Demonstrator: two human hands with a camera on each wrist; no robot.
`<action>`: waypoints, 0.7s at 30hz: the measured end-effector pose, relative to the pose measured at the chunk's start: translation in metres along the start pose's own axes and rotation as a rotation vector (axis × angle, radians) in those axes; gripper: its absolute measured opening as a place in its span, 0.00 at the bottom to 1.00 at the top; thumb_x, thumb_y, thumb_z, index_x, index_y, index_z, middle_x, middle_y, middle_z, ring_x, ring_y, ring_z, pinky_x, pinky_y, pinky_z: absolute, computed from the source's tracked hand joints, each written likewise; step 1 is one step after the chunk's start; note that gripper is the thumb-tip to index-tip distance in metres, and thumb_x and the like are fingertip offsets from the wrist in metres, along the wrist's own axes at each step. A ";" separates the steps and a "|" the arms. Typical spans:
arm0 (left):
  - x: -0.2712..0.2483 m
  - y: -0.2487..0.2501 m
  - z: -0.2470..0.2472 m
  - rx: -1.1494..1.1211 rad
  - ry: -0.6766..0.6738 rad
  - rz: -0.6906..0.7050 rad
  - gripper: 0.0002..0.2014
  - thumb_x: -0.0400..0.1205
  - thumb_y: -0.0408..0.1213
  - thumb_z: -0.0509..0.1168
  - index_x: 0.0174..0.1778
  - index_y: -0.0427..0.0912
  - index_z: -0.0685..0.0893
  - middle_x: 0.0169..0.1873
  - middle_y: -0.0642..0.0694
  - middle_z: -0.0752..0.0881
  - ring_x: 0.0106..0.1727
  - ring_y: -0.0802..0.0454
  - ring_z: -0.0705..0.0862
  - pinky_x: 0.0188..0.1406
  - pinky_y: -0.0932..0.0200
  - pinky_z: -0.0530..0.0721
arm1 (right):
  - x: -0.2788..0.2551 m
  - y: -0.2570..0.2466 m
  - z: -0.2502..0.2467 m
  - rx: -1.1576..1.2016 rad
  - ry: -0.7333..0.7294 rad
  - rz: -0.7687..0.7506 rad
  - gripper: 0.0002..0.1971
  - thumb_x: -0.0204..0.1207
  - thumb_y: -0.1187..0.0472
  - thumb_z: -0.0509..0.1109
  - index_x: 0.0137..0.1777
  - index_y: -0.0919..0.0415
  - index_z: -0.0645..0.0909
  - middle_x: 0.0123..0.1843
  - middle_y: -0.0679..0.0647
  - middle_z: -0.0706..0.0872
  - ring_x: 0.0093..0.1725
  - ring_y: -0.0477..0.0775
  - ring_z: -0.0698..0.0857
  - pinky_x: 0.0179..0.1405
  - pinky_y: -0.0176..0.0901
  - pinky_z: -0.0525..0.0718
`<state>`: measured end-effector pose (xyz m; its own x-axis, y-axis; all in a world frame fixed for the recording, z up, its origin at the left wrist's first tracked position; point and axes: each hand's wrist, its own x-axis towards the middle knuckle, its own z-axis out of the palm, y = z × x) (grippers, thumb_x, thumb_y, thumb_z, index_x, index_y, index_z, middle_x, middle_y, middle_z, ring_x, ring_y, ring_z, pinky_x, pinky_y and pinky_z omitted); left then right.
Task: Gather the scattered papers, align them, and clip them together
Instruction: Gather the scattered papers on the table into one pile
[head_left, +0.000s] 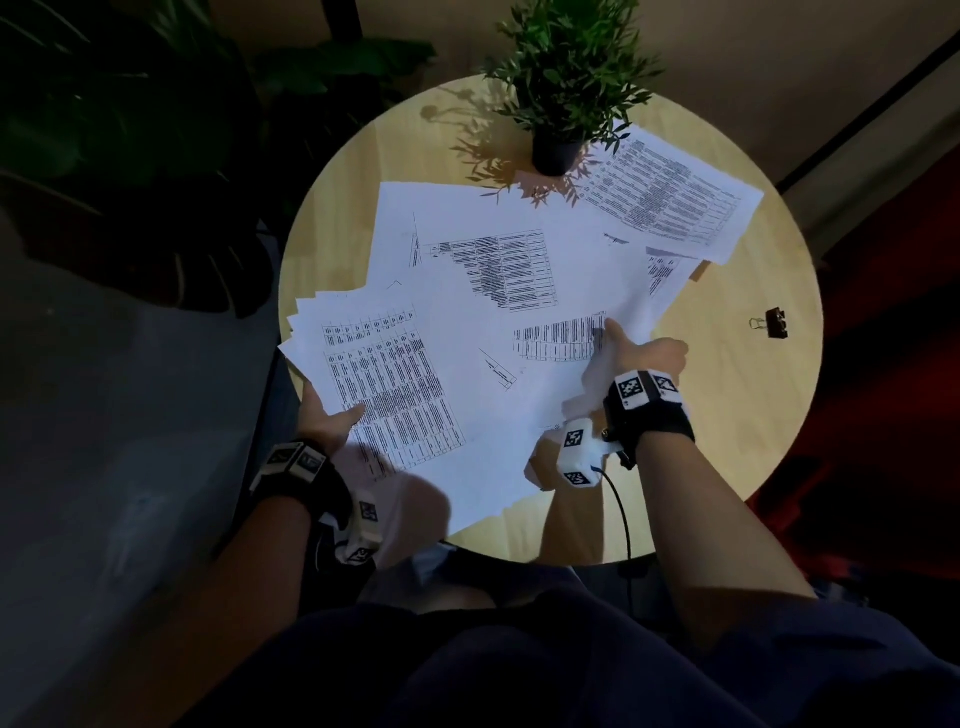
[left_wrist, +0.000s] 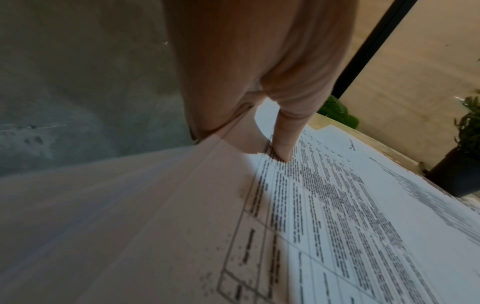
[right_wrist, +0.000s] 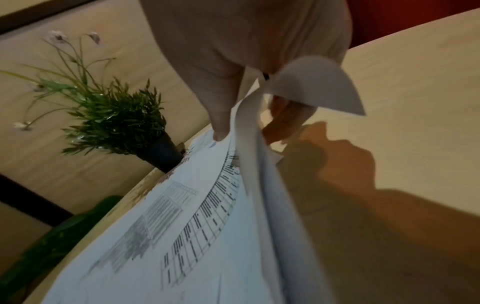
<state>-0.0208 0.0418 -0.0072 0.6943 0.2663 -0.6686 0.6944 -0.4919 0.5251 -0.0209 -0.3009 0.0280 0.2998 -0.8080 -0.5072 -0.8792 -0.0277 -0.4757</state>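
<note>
White printed papers lie spread and overlapping over the round wooden table. My left hand holds the near-left stack of sheets, thumb on top of the printed table, fingers hidden under the sheets. My right hand pinches several sheets at their right edge, thumb on top and fingers beneath, lifting that edge off the table. Another printed sheet lies at the far right. A black binder clip sits alone near the table's right edge.
A small potted green plant in a black pot stands at the table's far edge, on the papers' far corner; it also shows as the plant in the right wrist view. Large dark leafy plants stand left of the table.
</note>
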 end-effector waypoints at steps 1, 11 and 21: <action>-0.001 0.000 0.000 -0.005 0.002 0.006 0.44 0.81 0.35 0.67 0.83 0.37 0.42 0.84 0.40 0.47 0.85 0.42 0.48 0.82 0.48 0.51 | 0.002 0.002 -0.003 -0.008 -0.083 -0.005 0.34 0.66 0.44 0.78 0.63 0.70 0.76 0.57 0.64 0.84 0.57 0.66 0.85 0.49 0.53 0.83; -0.001 -0.001 -0.001 -0.049 -0.019 -0.029 0.43 0.82 0.36 0.67 0.84 0.44 0.42 0.85 0.44 0.49 0.85 0.42 0.51 0.82 0.44 0.55 | 0.019 0.033 -0.066 0.017 0.355 -0.367 0.17 0.74 0.66 0.58 0.60 0.59 0.82 0.51 0.68 0.86 0.49 0.71 0.82 0.43 0.53 0.74; -0.004 0.002 0.000 -0.055 -0.021 0.010 0.44 0.81 0.36 0.67 0.84 0.47 0.43 0.85 0.44 0.51 0.84 0.41 0.54 0.82 0.41 0.58 | 0.033 0.039 -0.107 0.895 0.702 -0.420 0.22 0.78 0.62 0.56 0.71 0.49 0.73 0.59 0.45 0.85 0.54 0.36 0.85 0.53 0.25 0.80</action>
<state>-0.0223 0.0393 -0.0037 0.6974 0.2438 -0.6740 0.6973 -0.4482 0.5594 -0.0847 -0.3915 0.0702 -0.0102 -0.9846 0.1743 -0.1110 -0.1721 -0.9788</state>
